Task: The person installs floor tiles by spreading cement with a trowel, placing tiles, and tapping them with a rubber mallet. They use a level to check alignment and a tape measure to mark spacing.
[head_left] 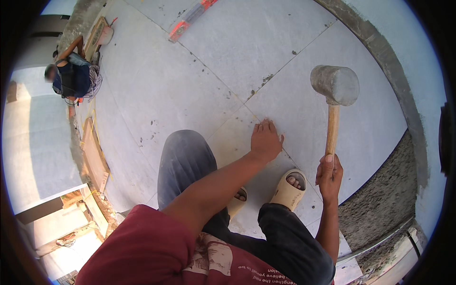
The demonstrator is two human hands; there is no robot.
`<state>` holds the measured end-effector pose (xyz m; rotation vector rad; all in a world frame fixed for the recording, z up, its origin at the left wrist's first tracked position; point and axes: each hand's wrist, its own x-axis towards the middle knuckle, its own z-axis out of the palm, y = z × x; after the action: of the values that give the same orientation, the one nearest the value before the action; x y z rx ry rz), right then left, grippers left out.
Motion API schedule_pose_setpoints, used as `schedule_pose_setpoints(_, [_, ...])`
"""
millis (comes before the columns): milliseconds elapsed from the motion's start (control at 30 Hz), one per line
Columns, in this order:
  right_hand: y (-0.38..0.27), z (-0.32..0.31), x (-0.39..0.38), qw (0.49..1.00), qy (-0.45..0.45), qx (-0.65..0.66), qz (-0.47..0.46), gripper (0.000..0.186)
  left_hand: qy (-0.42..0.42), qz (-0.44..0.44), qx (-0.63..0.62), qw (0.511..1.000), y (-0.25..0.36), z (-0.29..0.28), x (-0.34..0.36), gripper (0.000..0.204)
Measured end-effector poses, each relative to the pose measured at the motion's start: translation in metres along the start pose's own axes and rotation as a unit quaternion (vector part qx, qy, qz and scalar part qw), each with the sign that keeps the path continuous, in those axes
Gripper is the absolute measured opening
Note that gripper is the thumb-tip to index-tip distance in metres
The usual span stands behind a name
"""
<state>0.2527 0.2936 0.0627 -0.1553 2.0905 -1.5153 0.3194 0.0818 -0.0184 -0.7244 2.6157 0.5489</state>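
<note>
Grey and pale brown wood mark the mallet with a thick cylindrical head and a straight round handle point(333, 100), which I watch from afar on the right side of my view. I see the right hand point(328, 176) clamped around the lower end of its wooden handle, thumb lying along the grain. The head appears raised above the floor, though I cannot judge how high. The left hand point(267, 141) grips nothing: it lies palm down on the large, pale grey floor tiles point(190, 90), its fingers close together and its thumb apart. It covers part of a thin dark joint, just below the spot where 2 joints cross. Near it I make out 2 beige slip-on sandals point(289, 191) on the wearer's feet. Beyond the tiles' edge at the lower right, I see rough grey-brown mortar point(380, 187). A long red and grey bar point(191, 22) lies on the tiles at the top. Farther off, at the upper left, 1 co-worker in dark blue clothing point(76, 78) crouches near a pale bucket point(105, 36).
</note>
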Motion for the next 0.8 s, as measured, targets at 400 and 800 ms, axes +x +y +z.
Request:
schedule_pose_setpoints(400, [0.004,-0.007,-0.018,0.996,0.031,0.035,0.082,0.048,0.022,-0.133,0.007,0.991,-0.088,-0.022,0.035,0.064])
schedule_pose_setpoints(800, [-0.030,-0.006,-0.007,0.980,0.148,0.101,-0.083,0.057,0.012,-0.119,0.039,0.992,-0.087,-0.013,0.040,0.072])
